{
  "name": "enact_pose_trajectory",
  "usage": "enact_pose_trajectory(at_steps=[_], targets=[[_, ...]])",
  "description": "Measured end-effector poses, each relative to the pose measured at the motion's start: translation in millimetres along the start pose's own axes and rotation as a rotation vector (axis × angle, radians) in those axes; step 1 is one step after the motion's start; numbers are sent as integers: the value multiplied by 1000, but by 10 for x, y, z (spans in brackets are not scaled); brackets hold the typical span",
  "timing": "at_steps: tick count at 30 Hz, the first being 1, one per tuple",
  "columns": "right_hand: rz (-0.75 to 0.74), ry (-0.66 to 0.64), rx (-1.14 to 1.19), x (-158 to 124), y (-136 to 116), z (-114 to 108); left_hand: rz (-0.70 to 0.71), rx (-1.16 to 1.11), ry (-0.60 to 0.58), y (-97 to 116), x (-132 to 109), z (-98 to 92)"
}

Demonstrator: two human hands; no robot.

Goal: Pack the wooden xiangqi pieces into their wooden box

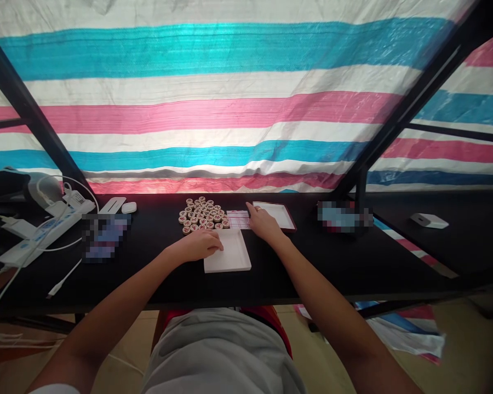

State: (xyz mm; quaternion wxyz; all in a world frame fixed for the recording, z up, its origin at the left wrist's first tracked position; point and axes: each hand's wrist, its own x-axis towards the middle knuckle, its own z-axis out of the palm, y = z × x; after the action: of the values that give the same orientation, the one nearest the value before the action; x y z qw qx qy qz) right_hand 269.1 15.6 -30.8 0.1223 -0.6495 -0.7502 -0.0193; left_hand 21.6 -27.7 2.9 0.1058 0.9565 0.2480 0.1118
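My left hand [201, 244] rests over the left edge of a shallow white box tray [228, 260], its fingers curled down inside; whatever they pinch is hidden. Across from it, my right hand [264, 223] lies between a folded white sheet with red lines [238, 219] and a second shallow box part, white inside with a dark red rim [280, 215]. Its index finger is stretched out and it wears a ring. Just beyond my left hand, round Chinese chess pieces [203, 214] with red and dark characters form a loose heap on the black table.
On the left are a power strip [45, 235] with white cables, a blurred phone [107, 238], a cable plug [57, 287] and a small white case [129, 208]. A blurred item [339, 216] and white charger [429, 220] sit right. Striped sheeting [213, 115] hangs behind dark frame bars.
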Motion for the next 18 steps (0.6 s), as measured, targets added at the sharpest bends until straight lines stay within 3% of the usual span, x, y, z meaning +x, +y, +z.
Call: enact_pose_trajectory(at_steps=[4, 9, 13, 18], targets=[[5, -25, 40, -13, 17, -39, -11, 70, 94, -15, 6, -71], [-8, 0, 108, -32, 30, -78, -261, 158, 195, -249, -126, -306], [-17, 1, 141, -33, 37, -69, -485, 89, 33, -439, -282, -439], [-33, -22, 144, -34, 38, -69, -550, 26, -94, -441, -286, -395]])
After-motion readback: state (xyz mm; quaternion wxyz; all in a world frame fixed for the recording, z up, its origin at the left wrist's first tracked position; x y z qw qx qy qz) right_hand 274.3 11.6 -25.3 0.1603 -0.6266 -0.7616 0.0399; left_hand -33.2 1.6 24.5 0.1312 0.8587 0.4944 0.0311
